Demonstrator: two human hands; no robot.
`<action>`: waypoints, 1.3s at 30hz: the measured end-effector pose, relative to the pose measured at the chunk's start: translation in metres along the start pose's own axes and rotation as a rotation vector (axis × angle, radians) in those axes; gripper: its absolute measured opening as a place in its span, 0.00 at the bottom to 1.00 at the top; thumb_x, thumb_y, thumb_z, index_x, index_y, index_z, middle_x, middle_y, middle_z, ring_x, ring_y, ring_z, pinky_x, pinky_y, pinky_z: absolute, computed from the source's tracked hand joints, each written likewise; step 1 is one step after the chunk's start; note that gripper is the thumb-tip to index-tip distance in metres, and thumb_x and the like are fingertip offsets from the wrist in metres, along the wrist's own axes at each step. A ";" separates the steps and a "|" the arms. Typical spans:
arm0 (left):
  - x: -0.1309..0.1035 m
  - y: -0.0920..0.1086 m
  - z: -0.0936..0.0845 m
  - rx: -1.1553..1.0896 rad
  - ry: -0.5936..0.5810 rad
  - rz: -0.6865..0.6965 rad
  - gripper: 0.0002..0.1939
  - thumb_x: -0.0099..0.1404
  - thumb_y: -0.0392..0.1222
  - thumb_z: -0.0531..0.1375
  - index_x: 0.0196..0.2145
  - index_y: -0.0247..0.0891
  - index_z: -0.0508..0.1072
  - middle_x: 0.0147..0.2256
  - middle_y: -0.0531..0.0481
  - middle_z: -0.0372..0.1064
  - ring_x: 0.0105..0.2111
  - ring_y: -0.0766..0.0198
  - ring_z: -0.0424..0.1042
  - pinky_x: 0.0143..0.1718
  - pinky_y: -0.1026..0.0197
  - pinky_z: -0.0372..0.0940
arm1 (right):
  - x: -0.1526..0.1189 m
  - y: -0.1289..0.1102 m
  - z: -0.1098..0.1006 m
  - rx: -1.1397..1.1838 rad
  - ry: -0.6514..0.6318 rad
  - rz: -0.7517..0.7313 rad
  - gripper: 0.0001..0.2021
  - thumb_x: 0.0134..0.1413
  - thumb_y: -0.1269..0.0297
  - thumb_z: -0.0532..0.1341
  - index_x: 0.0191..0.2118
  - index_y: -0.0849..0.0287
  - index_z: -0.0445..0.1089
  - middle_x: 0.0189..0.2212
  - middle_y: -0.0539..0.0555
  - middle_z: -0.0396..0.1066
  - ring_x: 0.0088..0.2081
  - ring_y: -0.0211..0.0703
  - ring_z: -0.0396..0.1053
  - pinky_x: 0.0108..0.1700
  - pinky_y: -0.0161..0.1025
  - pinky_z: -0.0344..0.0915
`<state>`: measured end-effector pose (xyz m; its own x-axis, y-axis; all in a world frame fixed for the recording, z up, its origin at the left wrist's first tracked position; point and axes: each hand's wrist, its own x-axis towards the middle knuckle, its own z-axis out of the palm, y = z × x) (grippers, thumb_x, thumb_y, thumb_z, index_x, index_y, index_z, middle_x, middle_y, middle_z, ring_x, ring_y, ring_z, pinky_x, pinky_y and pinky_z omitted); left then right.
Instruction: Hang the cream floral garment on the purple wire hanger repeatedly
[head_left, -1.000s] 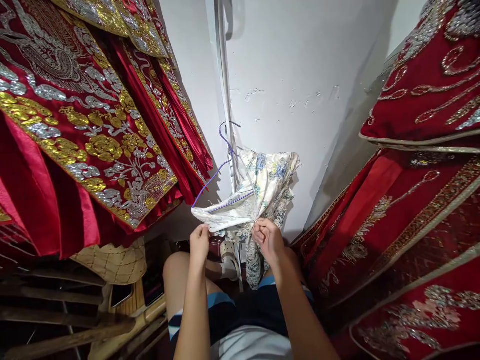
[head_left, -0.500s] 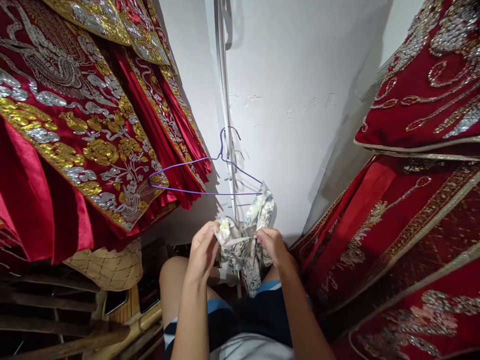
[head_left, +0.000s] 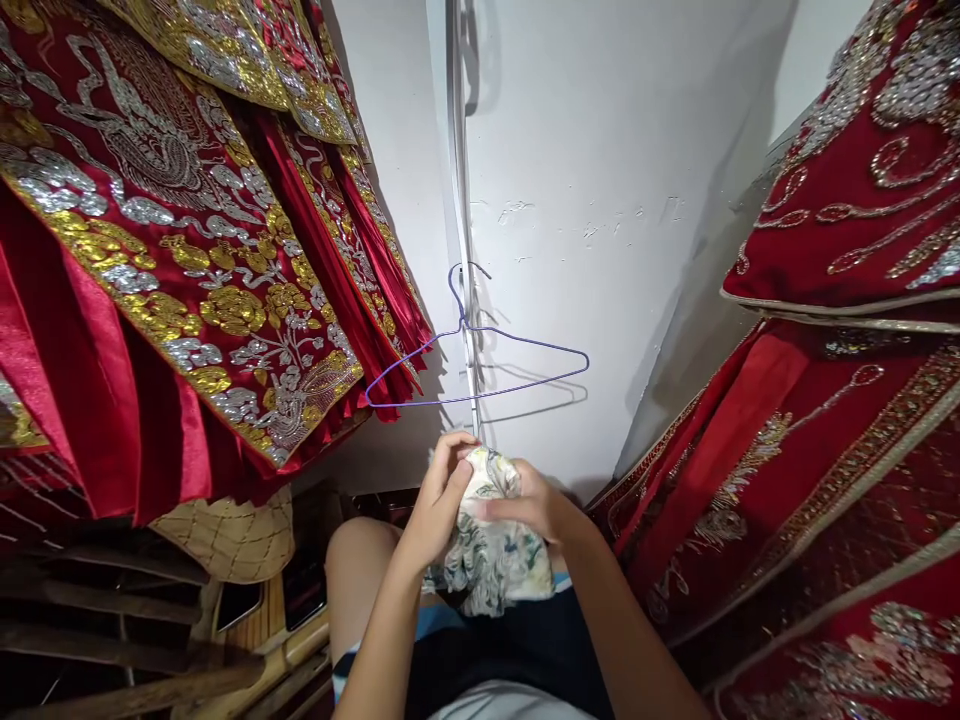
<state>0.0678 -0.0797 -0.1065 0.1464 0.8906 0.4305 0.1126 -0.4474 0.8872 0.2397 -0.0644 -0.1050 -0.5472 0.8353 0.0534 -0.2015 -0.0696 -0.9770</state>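
Note:
A light floral-printed garment [head_left: 495,560], white with green-grey leaves, lies gathered in both my hands over my lap. My left hand [head_left: 442,500] grips its upper left edge, thumb on top and fingers curled behind. On the other side my right hand [head_left: 532,505] holds the cloth with the thumb across its front; the other fingers are hidden behind the fabric. Just beyond my hands a purple wire hanger [head_left: 525,390] hangs bare by its hook on a white upright [head_left: 454,150], apart from the garment. What kind of garment it is cannot be made out.
Red embroidered garments with gold and silver sequins [head_left: 232,310] hang at the left. More beaded red clothing [head_left: 847,250] fills the right. A wooden bamboo-like seat [head_left: 247,640] holds phone-like dark devices [head_left: 304,590] at lower left. The pale wall [head_left: 600,130] stands ahead.
The garment has come off the hanger's right end and moved down toward my lap, bunched between my hands. The hanger now hangs free, swung to the right.

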 end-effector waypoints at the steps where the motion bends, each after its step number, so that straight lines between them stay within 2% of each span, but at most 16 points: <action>1: -0.002 -0.005 -0.004 0.046 -0.095 -0.064 0.21 0.74 0.56 0.48 0.53 0.42 0.69 0.50 0.44 0.70 0.52 0.54 0.68 0.54 0.55 0.62 | 0.004 -0.010 -0.005 -0.059 0.066 -0.026 0.17 0.39 0.61 0.74 0.36 0.60 0.75 0.28 0.51 0.74 0.32 0.45 0.72 0.37 0.40 0.68; 4: -0.011 -0.017 -0.019 0.269 -0.422 -0.253 0.26 0.72 0.60 0.47 0.44 0.38 0.76 0.42 0.44 0.75 0.46 0.51 0.71 0.50 0.54 0.65 | 0.023 -0.042 -0.025 -0.249 0.235 -0.240 0.07 0.42 0.65 0.68 0.29 0.60 0.73 0.26 0.51 0.73 0.31 0.44 0.70 0.35 0.38 0.66; 6: -0.016 -0.022 -0.034 0.417 -0.490 -0.291 0.24 0.70 0.59 0.50 0.39 0.37 0.77 0.40 0.45 0.77 0.42 0.50 0.72 0.48 0.54 0.66 | 0.039 -0.057 -0.041 -0.422 0.251 -0.430 0.04 0.45 0.67 0.64 0.30 0.60 0.74 0.29 0.52 0.74 0.35 0.46 0.71 0.40 0.39 0.67; 9: -0.017 -0.025 -0.064 0.606 -0.400 -0.233 0.22 0.70 0.55 0.51 0.41 0.38 0.77 0.43 0.44 0.78 0.43 0.50 0.73 0.48 0.54 0.66 | 0.066 -0.061 -0.063 -0.622 0.218 -0.549 0.15 0.49 0.70 0.59 0.43 0.59 0.77 0.41 0.55 0.77 0.46 0.49 0.72 0.50 0.42 0.65; 12: -0.008 -0.022 -0.097 0.789 -0.395 -0.219 0.23 0.70 0.55 0.49 0.38 0.40 0.78 0.39 0.45 0.78 0.39 0.51 0.75 0.44 0.55 0.67 | 0.090 -0.048 -0.079 -0.765 0.240 -0.505 0.23 0.49 0.72 0.57 0.53 0.57 0.73 0.49 0.56 0.76 0.51 0.50 0.71 0.52 0.42 0.64; 14: 0.004 -0.017 -0.115 0.903 -0.380 -0.192 0.25 0.70 0.58 0.48 0.35 0.40 0.79 0.36 0.44 0.79 0.37 0.50 0.75 0.43 0.54 0.67 | 0.101 -0.037 -0.087 -0.851 0.301 -0.460 0.18 0.51 0.70 0.57 0.48 0.57 0.75 0.44 0.55 0.78 0.45 0.51 0.73 0.46 0.41 0.66; 16: 0.019 -0.009 -0.127 0.978 -0.301 -0.102 0.27 0.70 0.60 0.48 0.35 0.40 0.80 0.39 0.43 0.79 0.42 0.49 0.74 0.48 0.52 0.66 | 0.106 -0.030 -0.093 -0.894 0.379 -0.433 0.11 0.53 0.67 0.56 0.36 0.59 0.76 0.33 0.55 0.78 0.36 0.50 0.73 0.39 0.40 0.65; 18: 0.035 -0.002 -0.134 1.004 -0.201 -0.022 0.28 0.68 0.62 0.49 0.38 0.40 0.81 0.43 0.41 0.79 0.47 0.47 0.72 0.53 0.50 0.63 | 0.105 -0.027 -0.098 -0.898 0.453 -0.426 0.10 0.55 0.64 0.56 0.30 0.59 0.74 0.27 0.55 0.75 0.31 0.50 0.71 0.35 0.40 0.64; 19: 0.042 0.002 -0.136 1.003 -0.167 -0.006 0.28 0.67 0.63 0.50 0.39 0.39 0.81 0.44 0.41 0.78 0.48 0.47 0.71 0.54 0.49 0.63 | 0.103 -0.028 -0.099 -0.891 0.483 -0.446 0.10 0.55 0.63 0.57 0.31 0.59 0.73 0.27 0.55 0.75 0.32 0.50 0.71 0.36 0.40 0.64; 21: 0.053 0.005 -0.140 0.998 -0.157 -0.018 0.28 0.65 0.63 0.51 0.38 0.38 0.81 0.44 0.40 0.78 0.48 0.46 0.72 0.55 0.50 0.62 | 0.101 -0.031 -0.097 -0.866 0.496 -0.521 0.10 0.54 0.62 0.58 0.39 0.59 0.74 0.35 0.56 0.77 0.37 0.51 0.72 0.41 0.41 0.66; 23: 0.061 0.004 -0.144 1.013 -0.181 -0.078 0.27 0.64 0.63 0.51 0.35 0.38 0.80 0.41 0.39 0.79 0.44 0.46 0.74 0.52 0.50 0.64 | 0.103 -0.033 -0.090 -0.814 0.445 -0.542 0.13 0.55 0.62 0.57 0.44 0.58 0.73 0.42 0.56 0.77 0.44 0.51 0.72 0.47 0.41 0.65; 24: 0.063 0.002 -0.145 1.034 -0.183 -0.125 0.27 0.63 0.62 0.51 0.32 0.38 0.79 0.38 0.38 0.79 0.40 0.46 0.74 0.49 0.50 0.65 | 0.106 -0.033 -0.085 -0.788 0.410 -0.516 0.13 0.55 0.62 0.57 0.44 0.58 0.73 0.42 0.56 0.77 0.44 0.50 0.72 0.48 0.42 0.66; 27: 0.064 -0.008 -0.151 1.082 -0.107 -0.186 0.24 0.61 0.59 0.49 0.27 0.38 0.75 0.33 0.38 0.77 0.35 0.47 0.75 0.43 0.50 0.67 | 0.119 -0.027 -0.069 -0.753 0.364 -0.403 0.11 0.56 0.62 0.55 0.38 0.58 0.73 0.36 0.55 0.77 0.39 0.48 0.72 0.43 0.41 0.66; 32: 0.055 -0.008 -0.152 0.964 0.022 0.049 0.20 0.64 0.56 0.50 0.32 0.39 0.74 0.41 0.39 0.76 0.43 0.48 0.74 0.48 0.50 0.66 | 0.121 -0.021 -0.066 -0.761 0.471 -0.398 0.10 0.53 0.59 0.57 0.28 0.59 0.68 0.26 0.53 0.72 0.32 0.45 0.67 0.34 0.37 0.60; 36: 0.053 0.006 -0.136 0.870 0.053 0.094 0.18 0.66 0.54 0.51 0.33 0.39 0.73 0.45 0.41 0.75 0.47 0.48 0.72 0.52 0.51 0.65 | 0.102 -0.026 -0.072 -0.766 0.521 -0.395 0.12 0.51 0.57 0.58 0.23 0.58 0.62 0.21 0.49 0.64 0.27 0.40 0.59 0.30 0.35 0.52; 39: 0.063 0.016 -0.115 0.758 0.042 0.123 0.17 0.66 0.53 0.52 0.30 0.39 0.70 0.41 0.42 0.74 0.46 0.50 0.71 0.52 0.52 0.64 | 0.089 -0.030 -0.066 -0.763 0.508 -0.385 0.14 0.51 0.57 0.57 0.20 0.56 0.57 0.19 0.46 0.56 0.25 0.37 0.53 0.28 0.35 0.50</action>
<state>-0.0338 -0.0215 -0.0464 0.1656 0.8264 0.5382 0.7433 -0.4633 0.4826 0.2506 0.0478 -0.0845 -0.1057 0.8740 0.4743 0.3815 0.4762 -0.7923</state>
